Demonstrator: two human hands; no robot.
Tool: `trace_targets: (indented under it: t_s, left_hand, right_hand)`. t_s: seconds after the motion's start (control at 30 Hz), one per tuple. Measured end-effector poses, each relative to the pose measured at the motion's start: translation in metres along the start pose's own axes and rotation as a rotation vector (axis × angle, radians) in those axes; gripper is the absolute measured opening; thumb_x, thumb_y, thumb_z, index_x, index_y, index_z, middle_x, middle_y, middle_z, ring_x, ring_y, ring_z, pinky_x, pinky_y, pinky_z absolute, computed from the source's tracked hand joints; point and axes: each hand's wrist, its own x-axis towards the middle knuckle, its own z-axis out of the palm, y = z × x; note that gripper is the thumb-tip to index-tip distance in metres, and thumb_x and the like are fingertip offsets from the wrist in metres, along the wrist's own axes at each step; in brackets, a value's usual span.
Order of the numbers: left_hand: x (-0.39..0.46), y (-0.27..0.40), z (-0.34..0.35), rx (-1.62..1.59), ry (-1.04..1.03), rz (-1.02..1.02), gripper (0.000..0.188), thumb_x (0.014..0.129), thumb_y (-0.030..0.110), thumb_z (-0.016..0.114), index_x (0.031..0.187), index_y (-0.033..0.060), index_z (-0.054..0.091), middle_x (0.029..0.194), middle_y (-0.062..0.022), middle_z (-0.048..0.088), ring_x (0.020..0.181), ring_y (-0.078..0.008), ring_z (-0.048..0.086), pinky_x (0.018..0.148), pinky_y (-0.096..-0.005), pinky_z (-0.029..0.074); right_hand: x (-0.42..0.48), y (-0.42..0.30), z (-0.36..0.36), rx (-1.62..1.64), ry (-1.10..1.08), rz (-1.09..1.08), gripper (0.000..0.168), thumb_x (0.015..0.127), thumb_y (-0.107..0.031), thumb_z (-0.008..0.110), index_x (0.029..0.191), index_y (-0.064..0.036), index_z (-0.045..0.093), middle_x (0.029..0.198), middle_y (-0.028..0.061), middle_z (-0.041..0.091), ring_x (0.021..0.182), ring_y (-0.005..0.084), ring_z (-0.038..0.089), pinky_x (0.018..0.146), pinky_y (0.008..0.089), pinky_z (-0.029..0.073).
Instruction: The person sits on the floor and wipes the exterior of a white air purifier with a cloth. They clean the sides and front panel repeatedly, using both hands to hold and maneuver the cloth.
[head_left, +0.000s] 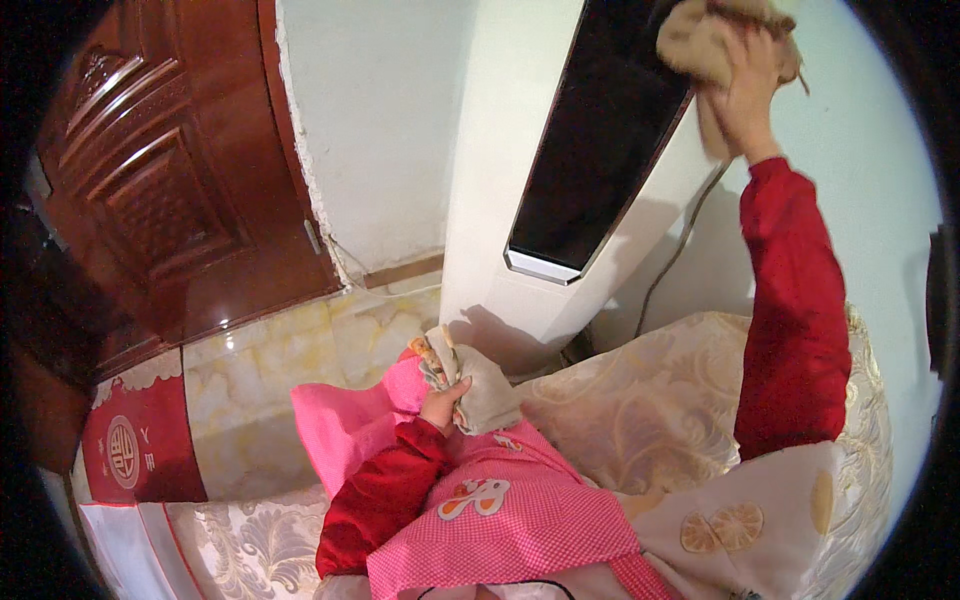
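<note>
My right hand is raised at the upper right, pressed over a tan cloth. The cloth lies against the upper right edge of the dark front panel of a tall white floor-standing unit, which looks like a cabinet air conditioner. Low in front of my pink checked apron, my left hand grips a folded beige cloth with a patterned part, thumb on top. Some fingers of both hands are hidden by the cloths.
A dark cable runs down the wall beside the unit. Patterned fabric covers the furniture at the right. To the left are a brown panelled door, a red doormat bearing writing and a marble-look tiled floor.
</note>
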Motion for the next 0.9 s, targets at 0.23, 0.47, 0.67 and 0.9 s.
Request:
trace_targets:
  t_s: [0.23, 0.47, 0.67, 0.9]
  left_hand:
    - [-0.022, 0.029, 0.028, 0.283, 0.132, -0.104, 0.029, 0.084, 0.009, 0.066, 0.11, -0.0001, 0.058, 0.098, -0.009, 0.065, 0.085, -0.0201, 0.064, 0.074, -0.0345, 0.052]
    - [-0.004, 0.005, 0.011, 0.003, -0.034, 0.006, 0.034, 0.084, 0.008, 0.066, 0.115, -0.0012, 0.056, 0.1, -0.0123, 0.064, 0.085, -0.0224, 0.065, 0.074, -0.0353, 0.053]
    - [-0.007, 0.008, 0.004, 0.077, 0.035, -0.091, 0.032, 0.085, 0.007, 0.064, 0.115, -0.0001, 0.056, 0.098, -0.0102, 0.065, 0.085, -0.0224, 0.065, 0.073, -0.0353, 0.053]
    - [0.003, 0.001, 0.002, 0.047, -0.003, -0.042, 0.035, 0.084, 0.007, 0.065, 0.116, -0.0007, 0.055, 0.099, -0.0104, 0.065, 0.087, -0.0231, 0.065, 0.077, -0.035, 0.053]
  right_hand:
    - [-0.117, -0.1, -0.044, 0.106, -0.926, -0.158, 0.054, 0.072, -0.022, 0.064, 0.125, -0.024, 0.053, 0.137, 0.0056, 0.04, 0.123, 0.0313, 0.04, 0.095, 0.0531, 0.033]
    - [-0.208, -0.102, -0.032, 0.095, -0.885, -0.675, 0.046, 0.082, -0.027, 0.055, 0.127, -0.027, 0.048, 0.137, -0.0078, 0.04, 0.117, 0.0186, 0.045, 0.096, 0.0502, 0.035]
    - [-0.083, -0.065, -0.05, 0.005, -0.923, -0.258, 0.053, 0.076, -0.027, 0.064, 0.127, -0.029, 0.052, 0.143, 0.0032, 0.037, 0.134, 0.032, 0.027, 0.105, 0.0543, 0.027]
    - [-0.045, -0.006, -0.01, 0.078, -0.047, 0.324, 0.075, 0.071, -0.028, 0.07, 0.136, -0.01, 0.036, 0.143, 0.0232, 0.023, 0.133, 0.0436, 0.018, 0.108, 0.0556, 0.014]
